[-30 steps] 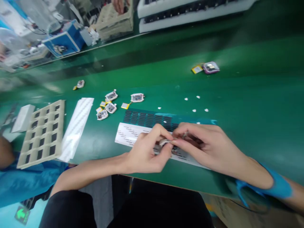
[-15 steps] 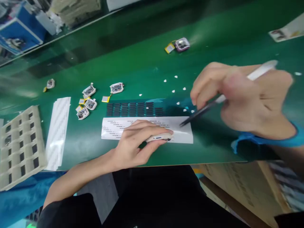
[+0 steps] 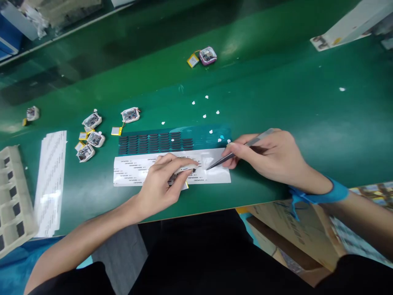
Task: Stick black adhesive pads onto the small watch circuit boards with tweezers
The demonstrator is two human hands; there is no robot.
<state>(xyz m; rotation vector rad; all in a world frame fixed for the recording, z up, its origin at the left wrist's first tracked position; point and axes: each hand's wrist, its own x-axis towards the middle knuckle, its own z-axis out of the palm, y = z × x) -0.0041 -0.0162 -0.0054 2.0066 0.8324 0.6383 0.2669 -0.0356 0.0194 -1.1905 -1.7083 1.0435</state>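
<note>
Pinched on its edge in my left hand [image 3: 162, 180] is a small white device housing [image 3: 186, 168]; part of it is hidden by my fingers, and a yellow-edged battery [image 3: 186, 185] shows beneath. My right hand [image 3: 264, 157] grips a pair of dark tweezers [image 3: 229, 157], tips pointing down-left over the white printed backing sheet [image 3: 219, 176], a little right of the housing. Whether the tips hold anything is too small to tell. Behind that sheet lies a teal film [image 3: 211, 141] with rows of black strips [image 3: 149, 143].
Open device housings [image 3: 130, 115] with batteries lie at the left, and a purple one [image 3: 208, 56] at the back. Small white tabs [image 3: 204, 116] dot the green table. White strips [image 3: 50, 180] and a compartment tray [image 3: 15, 200] are at far left; a cardboard box [image 3: 297, 233] stands below right.
My right hand has come down and left with the tweezers, toward the backing sheet. My left hand keeps the housing, now tilted differently with the battery showing. The whole view has shifted.
</note>
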